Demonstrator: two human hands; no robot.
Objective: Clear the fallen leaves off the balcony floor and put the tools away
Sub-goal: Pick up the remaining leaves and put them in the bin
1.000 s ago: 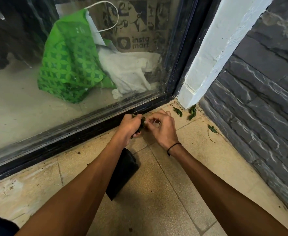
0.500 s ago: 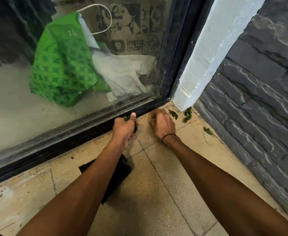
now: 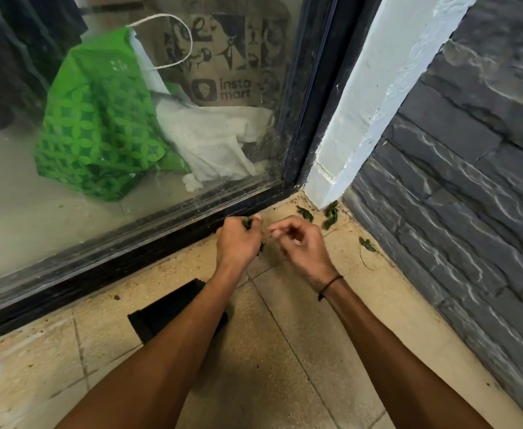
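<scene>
The right hand [image 3: 300, 243], which half a second ago reached flat to the balcony floor [image 3: 285, 351] by the door frame [image 3: 161, 252], has lifted with fingers loosely curled, seemingly holding nothing, beside the left hand [image 3: 238, 239], which still clutches a small bunch of gathered leaves [image 3: 248, 223]. So gathering continues: loose leaves [image 3: 304, 213] remain in the corner just beyond the right hand, another leaf [image 3: 367, 244] lies by the stone wall [image 3: 455, 196].
</scene>
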